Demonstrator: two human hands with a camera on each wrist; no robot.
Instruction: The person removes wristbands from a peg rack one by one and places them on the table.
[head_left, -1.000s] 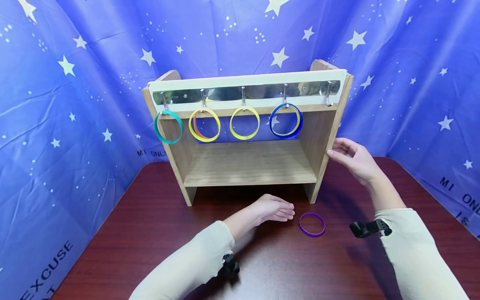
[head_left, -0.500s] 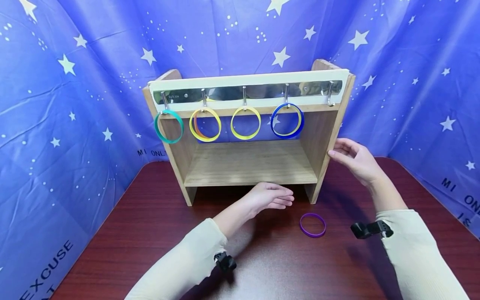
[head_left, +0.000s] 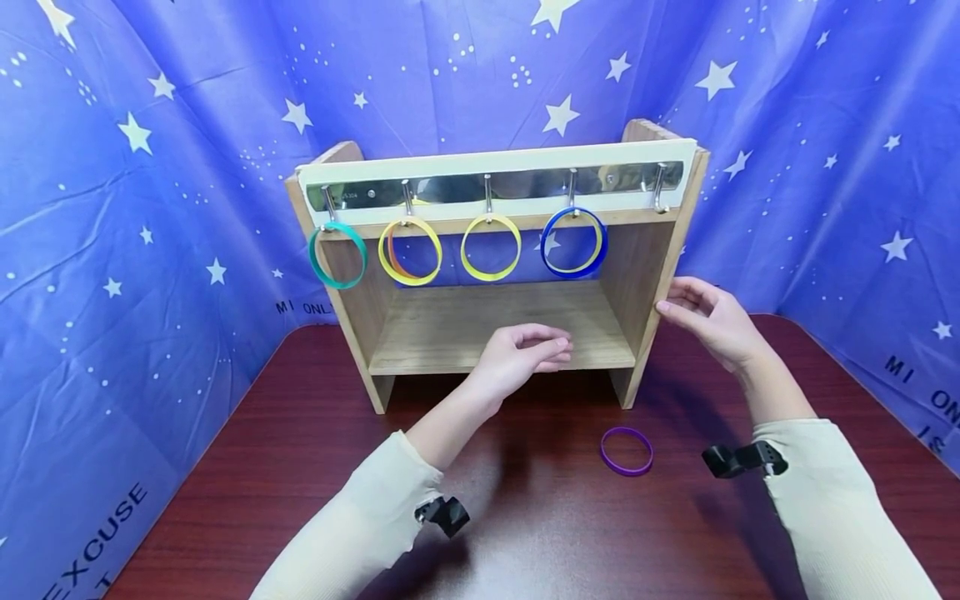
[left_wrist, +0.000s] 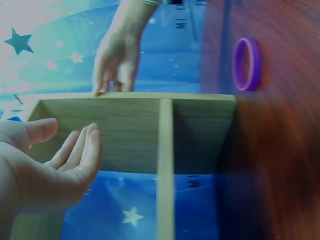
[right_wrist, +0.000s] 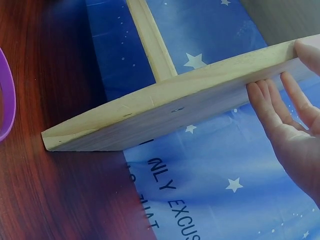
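Head view bright — pale glare on worktop (head_left: pixel 555 533), lower centre, soft shadows alongside. Left wrist view hazy — curtain (left_wrist: pixel 60 30) washed out, upper left.

The pale wooden rack (head_left: pixel 450 317) stands upright on the tabletop (head_left: pixel 562 550), bearing five metal hooks (head_left: pixel 488 196). Coloured rings (head_left: pixel 491 276) hang from four; a purple ring (left_wrist: pixel 256 65) lies flat in front.

The shelf (head_left: pixel 450 317) stands on the table (head_left: pixel 540 525), before the curtain (head_left: pixel 450 75). Along its upper front is the rail (head_left: pixel 525 183), and rings (head_left: pixel 489 276) hang from its four left hooks (head_left: pixel 488 196). In front of the shelf's right side, one loose ring (head_left: pixel 627 474) lies on the table.
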